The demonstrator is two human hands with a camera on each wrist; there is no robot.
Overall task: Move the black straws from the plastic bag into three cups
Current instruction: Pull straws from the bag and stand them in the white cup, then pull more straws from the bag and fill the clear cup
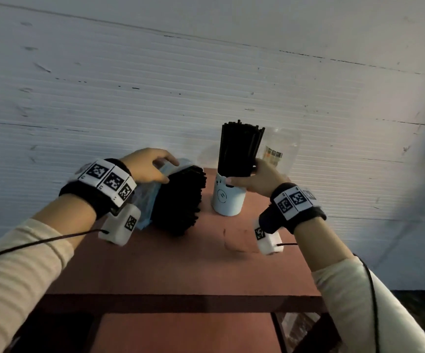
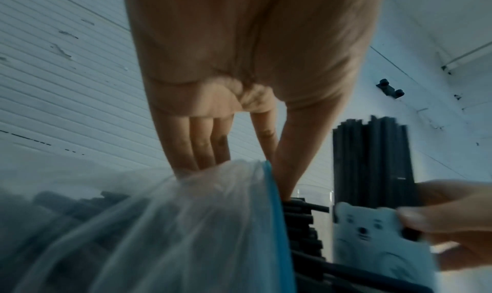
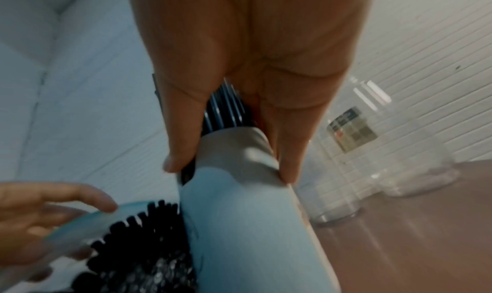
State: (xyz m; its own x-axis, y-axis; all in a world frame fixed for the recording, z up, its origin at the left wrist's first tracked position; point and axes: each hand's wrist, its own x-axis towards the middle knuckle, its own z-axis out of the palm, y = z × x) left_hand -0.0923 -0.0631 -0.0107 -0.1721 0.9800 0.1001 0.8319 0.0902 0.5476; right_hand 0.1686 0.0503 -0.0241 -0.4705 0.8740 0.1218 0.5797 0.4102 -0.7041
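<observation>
Black straws (image 1: 239, 149) stand upright in the white cup (image 1: 228, 198) on the red-brown table (image 1: 180, 263). Right hand (image 1: 257, 178) is clamped round this bundle just above the rim, thumb across the front. Left hand (image 1: 150, 166) rests on top of the plastic bag (image 1: 146, 202), fingers fairly straight and pressing on the film; the bag lies on its side just left of the cup, mouth toward it. The remaining straws (image 1: 179, 202) stick out of the mouth, a large mass. Two clear cups (image 3: 372, 160) stand behind the white one, apparently empty. Judgement: first cup being loaded, task about a third along. To finish the step well: let the bundle drop until its ends seat on the bottom, release gently so the light cup stays upright, and keep the bag pinned so straws do not roll out.
</observation>
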